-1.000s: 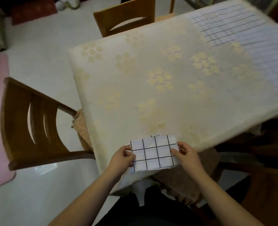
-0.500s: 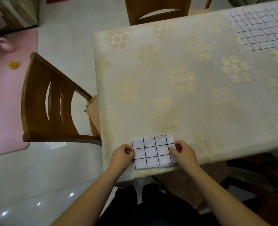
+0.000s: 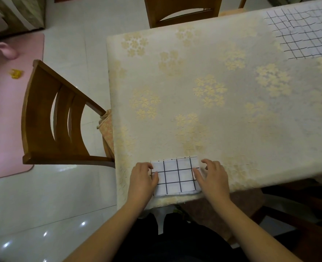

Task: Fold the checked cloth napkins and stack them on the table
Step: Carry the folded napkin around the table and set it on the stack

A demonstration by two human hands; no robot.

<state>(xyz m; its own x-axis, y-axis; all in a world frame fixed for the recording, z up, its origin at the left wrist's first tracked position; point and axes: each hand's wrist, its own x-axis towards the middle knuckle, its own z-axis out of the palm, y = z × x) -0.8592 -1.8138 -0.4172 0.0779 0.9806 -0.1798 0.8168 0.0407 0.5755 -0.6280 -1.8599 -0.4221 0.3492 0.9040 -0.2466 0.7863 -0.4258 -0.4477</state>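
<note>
1. Folded napkin point(image 3: 177, 176), white with a dark grid, lies flat on the desk point(image 3: 203, 114) right at its near edge, in front of the person
2. Left hand point(image 3: 144, 178) rests on the napkin's left edge, fingers curled loosely over the border with the tips on the cloth; whether the thumb is under the edge cannot be told
3. Right hand point(image 3: 212, 177) sits at the right edge with fingers spread and relaxed, the thumb side touching the cloth and the outer fingers on the tablecloth beside it; it grips nothing
4. Judging by this, the fold looks complete and the piece is being pressed or squared where it lies
5. Risk one: the napkin's near border is almost level with the desk edge, so a pull toward the body could drag it off onto the lap or floor
6. Risk two: the layers are loose cloth, so if one hand lifts while the other slides, the fold could shear open or skew
7. Risk three: the tablecloth may creep under pressure and carry the napkin with it
8. Farther off, at the far right corner, unfolded checked cloth point(image 3: 305, 33) lies spread and rumpled, well apart from the folded piece and probably still to be done
9. No container is in view; nothing holds the cloths but the desk itself
10. Wooden chairs stand at the left point(image 3: 48, 118) and at the far side point(image 3: 182, 10)
</note>
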